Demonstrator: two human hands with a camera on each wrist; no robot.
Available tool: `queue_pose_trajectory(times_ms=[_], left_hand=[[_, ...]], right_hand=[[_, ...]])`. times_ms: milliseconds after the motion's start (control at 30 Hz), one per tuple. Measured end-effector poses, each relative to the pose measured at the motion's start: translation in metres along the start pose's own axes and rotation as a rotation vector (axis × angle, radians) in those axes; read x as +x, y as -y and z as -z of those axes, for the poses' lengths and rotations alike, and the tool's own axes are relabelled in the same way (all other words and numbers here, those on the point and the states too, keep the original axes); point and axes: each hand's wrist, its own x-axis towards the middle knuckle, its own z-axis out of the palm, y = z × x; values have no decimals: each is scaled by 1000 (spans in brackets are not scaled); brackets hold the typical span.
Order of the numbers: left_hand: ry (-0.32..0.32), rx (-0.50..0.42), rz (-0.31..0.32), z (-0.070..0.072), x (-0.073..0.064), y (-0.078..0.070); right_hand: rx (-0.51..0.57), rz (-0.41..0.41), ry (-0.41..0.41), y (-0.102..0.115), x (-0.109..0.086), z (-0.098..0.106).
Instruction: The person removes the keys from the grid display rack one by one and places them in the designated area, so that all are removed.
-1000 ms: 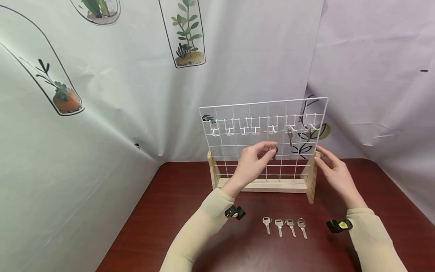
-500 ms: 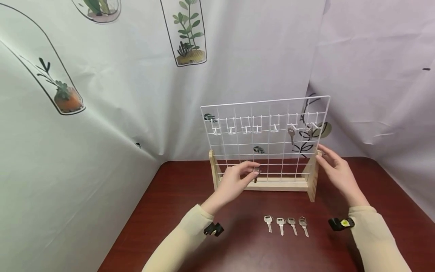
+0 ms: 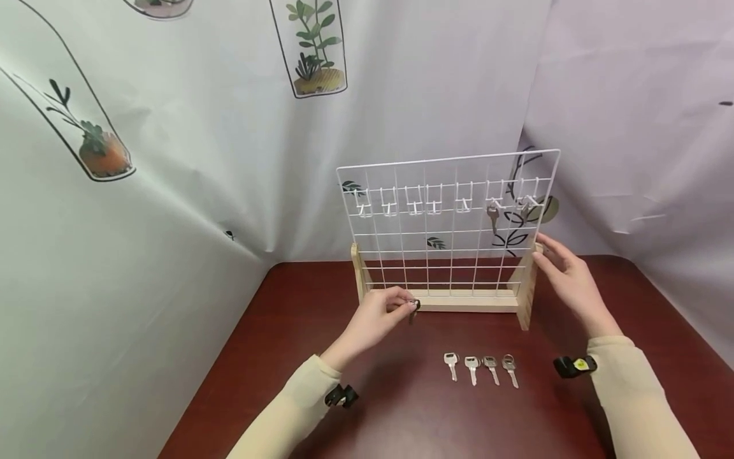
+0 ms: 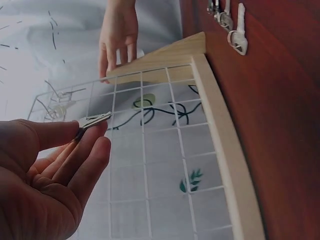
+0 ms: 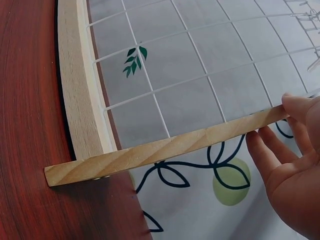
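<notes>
Lowered leftward, left fingers (image 4: 92, 169) pinch a key (image 4: 100, 118) over red tabletop (image 3: 459, 417), right fingers (image 5: 262, 152) the rack (image 3: 464, 302) before drapery (image 3: 430, 95).

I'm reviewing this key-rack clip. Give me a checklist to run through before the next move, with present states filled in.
1. Small metal key secure in the left grip: ok, pinched between thumb and fingers.
2. Pale wooden upright steadied: ok, the right grip holds it.
3. Bare white wire hooks available: ok, the five leftmost carry nothing.
4. Held key level with the hooks: not ok, it is well below them.
5. Held key's ring ready for hooking: cannot tell, fingers partly hide its head.
6. Four flat silver keys lying separately on the dark red table: ok, in a row.
</notes>
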Motion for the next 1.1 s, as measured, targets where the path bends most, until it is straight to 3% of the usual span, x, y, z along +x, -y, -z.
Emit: queue_pose_trajectory(times_ms=[167, 500, 800, 1100], left_hand=[[31, -37, 56, 0, -3, 7], [81, -55, 105, -10, -10, 23], [121, -66, 166, -18, -12, 28], [159, -48, 145, -29, -13, 37]], right_hand=[[2, 3, -17, -1, -1, 4], [7, 4, -24, -1, 5, 1], [6, -5, -28, -4, 3, -1], [12, -3, -19, -3, 5, -2]])
